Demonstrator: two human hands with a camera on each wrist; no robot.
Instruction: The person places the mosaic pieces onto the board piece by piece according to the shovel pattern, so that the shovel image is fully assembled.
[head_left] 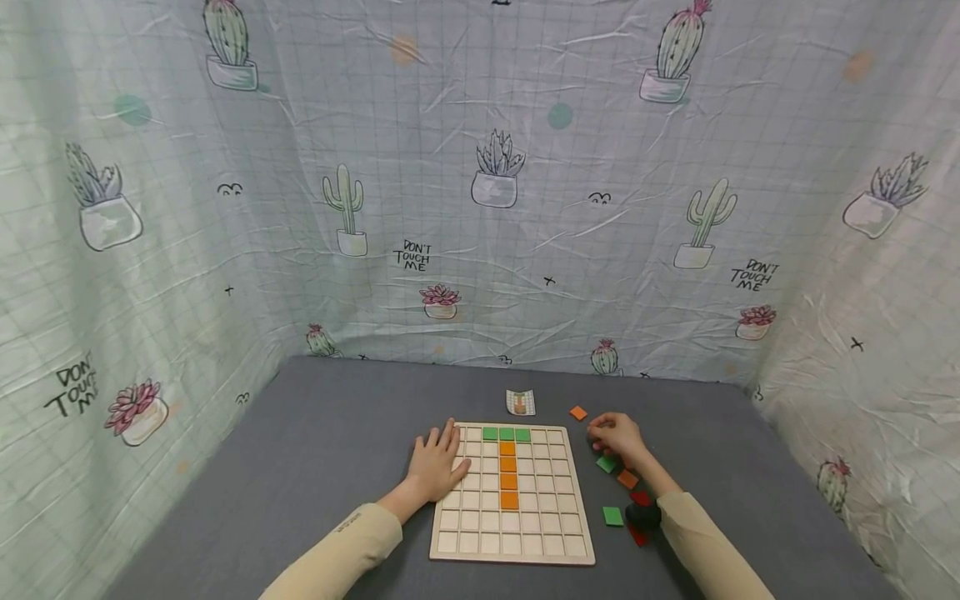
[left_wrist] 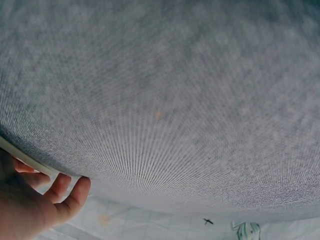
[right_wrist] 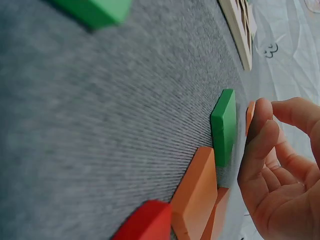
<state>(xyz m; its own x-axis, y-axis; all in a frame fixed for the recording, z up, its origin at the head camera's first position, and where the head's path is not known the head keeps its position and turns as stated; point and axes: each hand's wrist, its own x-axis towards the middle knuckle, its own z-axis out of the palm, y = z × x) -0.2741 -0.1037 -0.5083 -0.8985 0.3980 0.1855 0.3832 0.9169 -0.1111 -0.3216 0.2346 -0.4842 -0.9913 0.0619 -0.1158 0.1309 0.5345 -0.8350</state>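
A square wooden grid board [head_left: 465, 557] lies flat, with a row of green tiles [head_left: 506, 434] near its far edge and a column of orange tiles [head_left: 508, 482] below them. My left hand [head_left: 435, 468] rests on the board's left edge, fingers spread; the left wrist view shows its fingers [left_wrist: 75, 197] at the rim. To the right of the board, my right hand [head_left: 617, 437] hovers with bent fingers, thumb and fingertips close together. No tile shows between them. Just beyond its fingertips lies a loose orange tile [head_left: 578, 412]. Beneath the hand is a green tile [right_wrist: 225, 127].
Another orange tile [head_left: 627, 478], a green tile [head_left: 612, 517] and red tiles [head_left: 637, 536] lie by the right forearm, partly hidden by a black object [head_left: 643, 517] at the wrist. A small pattern card [head_left: 521, 402] lies behind the board. Patterned cloth [head_left: 495, 250] surrounds the grey table [head_left: 337, 433].
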